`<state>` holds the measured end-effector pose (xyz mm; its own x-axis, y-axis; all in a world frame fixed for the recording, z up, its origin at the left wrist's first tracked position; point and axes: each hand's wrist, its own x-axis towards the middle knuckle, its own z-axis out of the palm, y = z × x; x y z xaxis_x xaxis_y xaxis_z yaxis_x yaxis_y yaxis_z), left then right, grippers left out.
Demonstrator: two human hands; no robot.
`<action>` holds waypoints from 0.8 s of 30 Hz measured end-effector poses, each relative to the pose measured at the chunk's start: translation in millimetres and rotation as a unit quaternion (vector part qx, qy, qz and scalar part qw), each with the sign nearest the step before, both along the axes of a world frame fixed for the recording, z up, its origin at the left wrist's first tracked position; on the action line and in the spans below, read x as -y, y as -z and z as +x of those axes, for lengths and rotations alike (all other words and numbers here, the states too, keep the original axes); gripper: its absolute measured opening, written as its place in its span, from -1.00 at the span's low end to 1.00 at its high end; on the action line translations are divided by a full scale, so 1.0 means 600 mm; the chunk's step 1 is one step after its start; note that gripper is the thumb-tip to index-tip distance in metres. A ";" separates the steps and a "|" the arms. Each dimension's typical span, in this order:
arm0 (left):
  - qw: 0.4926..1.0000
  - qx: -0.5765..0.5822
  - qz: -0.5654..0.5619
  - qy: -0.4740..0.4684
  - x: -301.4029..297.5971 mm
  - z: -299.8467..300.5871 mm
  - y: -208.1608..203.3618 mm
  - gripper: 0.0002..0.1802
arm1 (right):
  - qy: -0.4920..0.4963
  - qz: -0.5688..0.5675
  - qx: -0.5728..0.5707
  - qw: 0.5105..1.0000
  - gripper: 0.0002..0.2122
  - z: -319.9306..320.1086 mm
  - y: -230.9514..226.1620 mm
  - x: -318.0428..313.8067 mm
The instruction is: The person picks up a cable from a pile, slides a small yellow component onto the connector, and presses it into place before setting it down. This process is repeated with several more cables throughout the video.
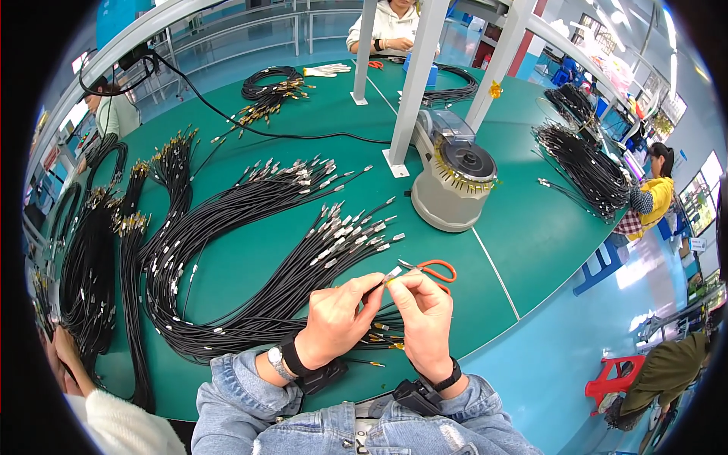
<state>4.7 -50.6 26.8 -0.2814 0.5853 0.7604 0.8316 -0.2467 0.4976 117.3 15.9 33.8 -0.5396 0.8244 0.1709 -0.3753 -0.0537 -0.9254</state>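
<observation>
My left hand [334,322] and my right hand [426,322] meet above the near edge of the green table. Both pinch the end of a black cable, whose pale metal connector [392,274] pokes up between the fingertips. Just beyond my right fingers lie scissors with orange handles [440,265], partly hidden by that hand. Left of my hands, a thick bundle of black cables [258,299] curves over the table, its silver-tipped ends [345,239] fanned toward the middle. More cable ends with gold tips [383,334] lie under my wrists.
A round grey tape dispenser [453,189] stands beyond my hands, near upright metal posts [413,98]. Other cable bundles lie at the left [87,280], the back [273,87] and the right [584,167]. A person's hand [68,356] works at the left edge; a co-worker [390,34] sits opposite.
</observation>
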 end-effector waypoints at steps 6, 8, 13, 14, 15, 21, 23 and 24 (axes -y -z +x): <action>0.999 -0.050 0.007 -0.005 0.000 0.000 0.002 -0.66 | 0.009 -0.007 0.004 1.000 -0.96 0.002 0.000 0.002; 0.996 -0.091 0.013 -0.009 0.000 -0.003 0.005 -0.65 | 0.009 -0.017 0.004 1.000 -0.96 0.002 0.001 0.002; 0.988 -0.147 0.035 -0.011 -0.003 -0.008 0.015 -0.61 | 0.013 -0.011 0.019 1.000 -0.95 0.005 -0.001 0.001; 0.988 -0.148 0.035 -0.010 -0.003 -0.008 0.015 -0.61 | 0.013 -0.014 0.023 1.000 -0.94 0.006 -0.001 0.001; 0.988 -0.148 0.037 -0.009 -0.003 -0.007 0.013 -0.61 | 0.012 -0.017 0.027 0.999 -0.94 0.006 -0.001 0.001; 0.986 -0.164 0.032 -0.007 -0.002 -0.007 0.014 -0.62 | 0.011 -0.022 0.031 0.999 -0.94 0.008 0.002 0.000; 0.985 -0.166 0.035 -0.008 -0.003 -0.007 0.017 -0.60 | 0.010 -0.023 0.031 0.999 -0.94 0.009 0.004 -0.001; 0.985 -0.168 0.039 -0.009 -0.004 -0.007 0.018 -0.59 | 0.010 -0.024 0.032 0.999 -0.94 0.009 0.004 -0.001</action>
<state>0.5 -48.4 15.7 -0.0158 0.5182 0.8551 0.9509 -0.2566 0.1731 122.9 16.3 31.4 -0.5309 0.8419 0.0968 -0.3175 -0.0918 -0.9438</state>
